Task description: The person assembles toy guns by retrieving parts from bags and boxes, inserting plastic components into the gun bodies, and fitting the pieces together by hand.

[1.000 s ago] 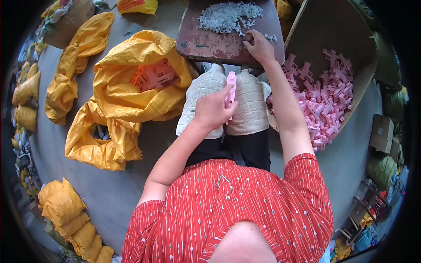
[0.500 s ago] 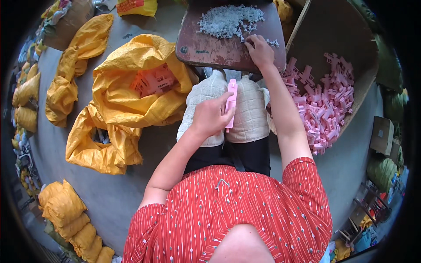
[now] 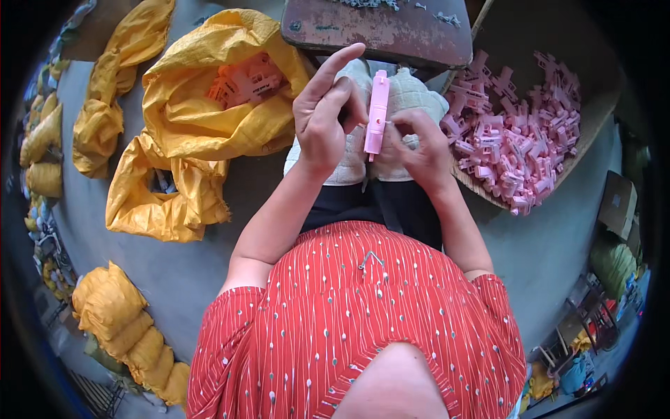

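Observation:
A slim pink toy pistol (image 3: pixel 377 115), seen edge-on with a small red spot near its lower end, is upright over my lap. My left hand (image 3: pixel 324 122) grips it from the left with curled fingers, its index finger stretched up and away. On the other side, my right hand (image 3: pixel 422 148) is closed in a pinch, its fingertips at the toy's right side near the red spot. Whatever sits in that pinch is too small and blurred to make out. Quilted cream pads (image 3: pixel 412 96) cover my thighs under both hands.
Ahead stands a worn brown stool (image 3: pixel 377 35) with small clear plastic parts (image 3: pixel 370 3). At right, a large carton (image 3: pixel 593 126) holds a heap of pink toy pistols (image 3: pixel 513 150). At left, an open yellow sack (image 3: pixel 209 133) contains orange and pink pieces (image 3: pixel 248 80).
My right hand has come back from the clear parts on the stool to the toy pistol. My left hand has raised its index finger. The view has shifted, so the stool sits higher.

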Demonstrator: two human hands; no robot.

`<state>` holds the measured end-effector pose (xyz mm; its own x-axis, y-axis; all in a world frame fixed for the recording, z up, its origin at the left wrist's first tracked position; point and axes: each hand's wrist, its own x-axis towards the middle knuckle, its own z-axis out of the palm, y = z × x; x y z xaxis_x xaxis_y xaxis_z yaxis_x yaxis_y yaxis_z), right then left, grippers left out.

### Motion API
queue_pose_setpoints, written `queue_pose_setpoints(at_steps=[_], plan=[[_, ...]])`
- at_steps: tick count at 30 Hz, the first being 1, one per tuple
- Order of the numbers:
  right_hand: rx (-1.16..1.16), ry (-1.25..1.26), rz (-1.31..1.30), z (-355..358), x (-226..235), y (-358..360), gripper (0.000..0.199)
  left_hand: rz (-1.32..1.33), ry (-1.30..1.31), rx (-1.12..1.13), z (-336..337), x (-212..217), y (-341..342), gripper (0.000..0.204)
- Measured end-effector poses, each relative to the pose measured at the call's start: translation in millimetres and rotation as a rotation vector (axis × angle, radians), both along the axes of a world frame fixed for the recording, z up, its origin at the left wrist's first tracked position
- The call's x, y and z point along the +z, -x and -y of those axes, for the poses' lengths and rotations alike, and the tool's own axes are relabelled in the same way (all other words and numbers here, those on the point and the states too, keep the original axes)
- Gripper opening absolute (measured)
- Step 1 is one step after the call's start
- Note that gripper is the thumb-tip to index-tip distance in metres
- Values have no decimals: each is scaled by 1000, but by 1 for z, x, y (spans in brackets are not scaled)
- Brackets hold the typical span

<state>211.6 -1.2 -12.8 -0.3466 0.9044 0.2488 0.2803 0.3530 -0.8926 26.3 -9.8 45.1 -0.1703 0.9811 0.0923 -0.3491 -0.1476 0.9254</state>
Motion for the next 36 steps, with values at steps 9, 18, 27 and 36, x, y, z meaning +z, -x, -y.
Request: queue_pose_setpoints(at_steps=[9,18,27,36], plan=[[62,-187,156,4,0,2,16,186,-174,37,0,-19,-22,43],[13,123,20,9,-3,8,14,82,-173,-56,5,-29,-22,39],[-6,159,27,-4,-6,-4,16,84,-164,-97,-5,-34,-28,42],[94,-44,162,1,-7,2,18,-66,-90,-39,19,-60,-25,41]])
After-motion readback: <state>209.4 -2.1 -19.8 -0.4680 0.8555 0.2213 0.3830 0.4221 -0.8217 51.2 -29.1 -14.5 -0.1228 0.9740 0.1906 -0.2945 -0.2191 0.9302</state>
